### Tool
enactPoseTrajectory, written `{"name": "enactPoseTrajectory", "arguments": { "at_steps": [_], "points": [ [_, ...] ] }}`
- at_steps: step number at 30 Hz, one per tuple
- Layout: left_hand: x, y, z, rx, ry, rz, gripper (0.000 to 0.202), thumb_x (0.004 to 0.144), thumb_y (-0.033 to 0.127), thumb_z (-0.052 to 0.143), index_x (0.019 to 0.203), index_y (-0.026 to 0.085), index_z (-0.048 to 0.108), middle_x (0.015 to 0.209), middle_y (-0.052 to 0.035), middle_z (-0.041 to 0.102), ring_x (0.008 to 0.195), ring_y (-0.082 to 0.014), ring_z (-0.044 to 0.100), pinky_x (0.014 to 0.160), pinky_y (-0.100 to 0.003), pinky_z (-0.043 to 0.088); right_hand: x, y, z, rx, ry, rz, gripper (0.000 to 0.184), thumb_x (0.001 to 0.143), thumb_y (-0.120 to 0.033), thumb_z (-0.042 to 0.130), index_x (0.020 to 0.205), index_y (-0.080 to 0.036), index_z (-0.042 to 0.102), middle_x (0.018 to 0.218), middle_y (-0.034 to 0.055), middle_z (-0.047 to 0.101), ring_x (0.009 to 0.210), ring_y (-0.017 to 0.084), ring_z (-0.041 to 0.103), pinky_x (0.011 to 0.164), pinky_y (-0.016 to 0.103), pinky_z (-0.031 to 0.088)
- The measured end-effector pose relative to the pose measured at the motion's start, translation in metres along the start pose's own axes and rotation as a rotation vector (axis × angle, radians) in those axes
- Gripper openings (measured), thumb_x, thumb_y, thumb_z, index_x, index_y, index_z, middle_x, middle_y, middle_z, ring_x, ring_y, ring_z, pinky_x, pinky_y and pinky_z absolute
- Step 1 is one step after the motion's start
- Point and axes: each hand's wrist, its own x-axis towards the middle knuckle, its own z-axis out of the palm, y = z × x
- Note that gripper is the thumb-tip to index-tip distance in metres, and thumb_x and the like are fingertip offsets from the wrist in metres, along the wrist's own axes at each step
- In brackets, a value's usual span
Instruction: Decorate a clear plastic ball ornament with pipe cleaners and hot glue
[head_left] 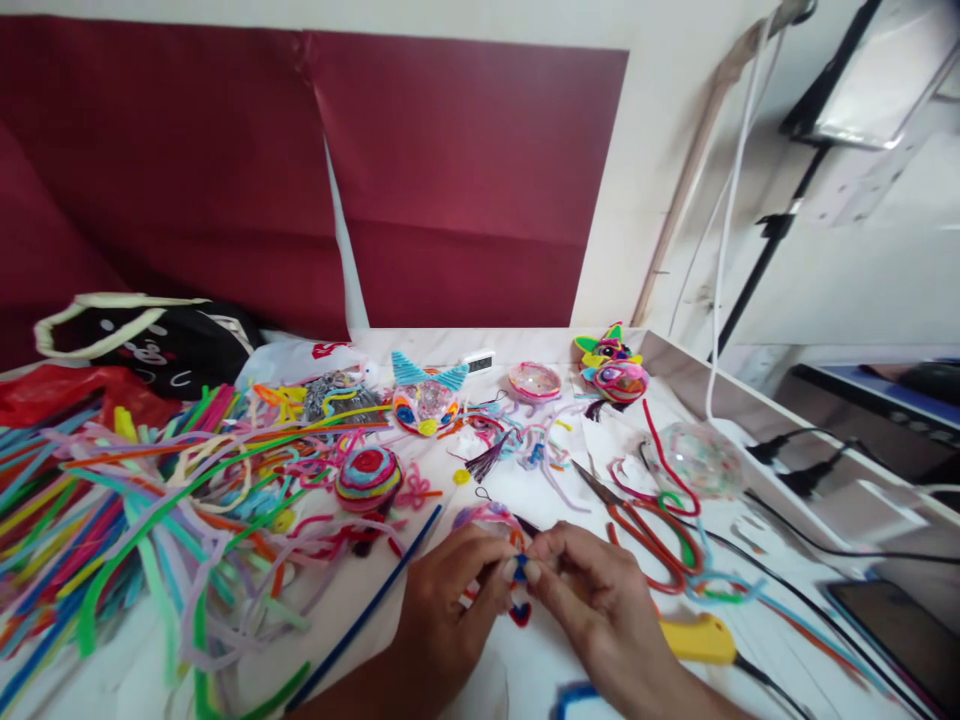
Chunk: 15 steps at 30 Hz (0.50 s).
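At the front of the table, my left hand (454, 590) and my right hand (600, 590) meet fingertip to fingertip. Between their thumbs and index fingers they pinch a small coiled blue pipe cleaner (520, 571). Just below it shows a small blue and red piece (519, 612), partly covered by my fingers. A pink and purple pipe-cleaner craft (487, 514) lies right behind my hands, its lower part hidden. To the left of my left hand rests a long straight blue pipe cleaner (375, 600).
Loose pipe cleaners (142, 520) crowd the left side. Orange-handled scissors (637, 530) and a yellow hot glue gun (697, 640) lie to the right, near a phone (900, 640). Behind stand a cat-eared craft (427, 395), a striped ball (368, 478) and a clear dome (697, 460).
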Motion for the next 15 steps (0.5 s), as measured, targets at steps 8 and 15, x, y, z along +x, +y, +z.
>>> {"name": "enactPoseTrajectory", "arguments": {
  "at_steps": [8, 15],
  "points": [
    [-0.0020, 0.0008, 0.0008, -0.028, 0.016, -0.014, 0.013, 0.085, 0.011, 0.056, 0.085, 0.016, 0.068, 0.075, -0.0043, 0.070, 0.061, -0.0107, 0.064, 0.056, -0.018, 0.051, -0.0010, -0.0028, 0.0023, 0.031, 0.030, 0.035, 0.024, 0.087, -0.034, 0.057, 0.073, -0.016, 0.064, 0.062, 0.0003, 0.060, 0.055, 0.011, 0.051, 0.050, 0.020, 0.038],
    [-0.0034, -0.0028, 0.0018, -0.030, 0.009, 0.003, 0.012, 0.085, 0.010, 0.056, 0.086, 0.016, 0.066, 0.070, -0.0024, 0.066, 0.057, -0.0098, 0.061, 0.053, -0.017, 0.048, 0.0009, 0.0048, 0.0015, -0.048, 0.005, -0.061, 0.022, 0.089, -0.031, 0.055, 0.074, -0.016, 0.063, 0.063, 0.0010, 0.062, 0.059, 0.011, 0.055, 0.055, 0.020, 0.042]
  ]
}}
